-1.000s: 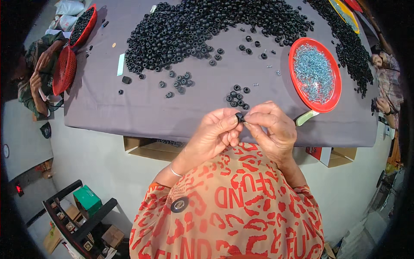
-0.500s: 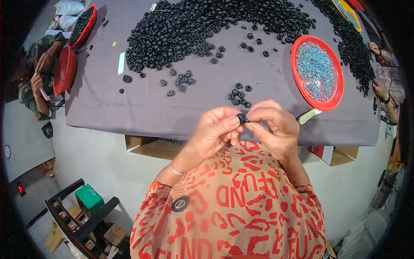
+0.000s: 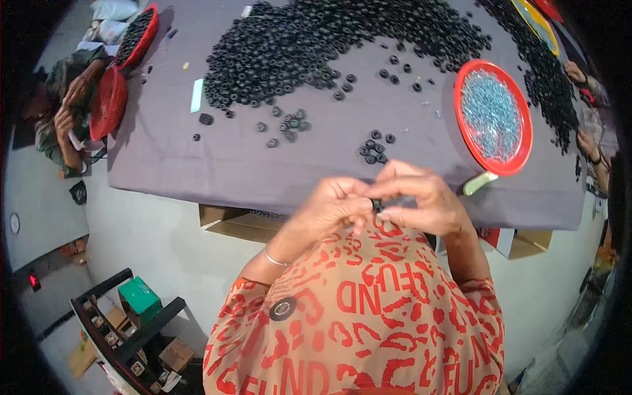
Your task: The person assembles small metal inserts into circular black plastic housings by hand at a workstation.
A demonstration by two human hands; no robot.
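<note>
In front of my chest, just off the table's near edge, my left hand (image 3: 336, 207) pinches a small black round part (image 3: 377, 205) between thumb and fingers. My right hand (image 3: 421, 199) is closed in on the same part from the other side, forefinger above it and thumb below. Those fingers hide most of the part, so any smaller piece in them cannot be made out. Just beyond my hands lies a small cluster of black ring-like parts (image 3: 375, 150). Another such cluster (image 3: 289, 124) sits farther left.
A large heap of black parts (image 3: 283, 59) covers the far middle of the grey-covered table (image 3: 230, 168). To the right, a red dish (image 3: 459, 118) holds small shiny metal pieces, near a green handle (image 3: 479, 184). Co-workers' hands (image 3: 64, 122) show at both sides. Cardboard boxes (image 3: 240, 227) stand below.
The view has shifted slightly, so the table appears moved right and down. Both hands are a little lower, and my right fingers now cover more of the black part.
</note>
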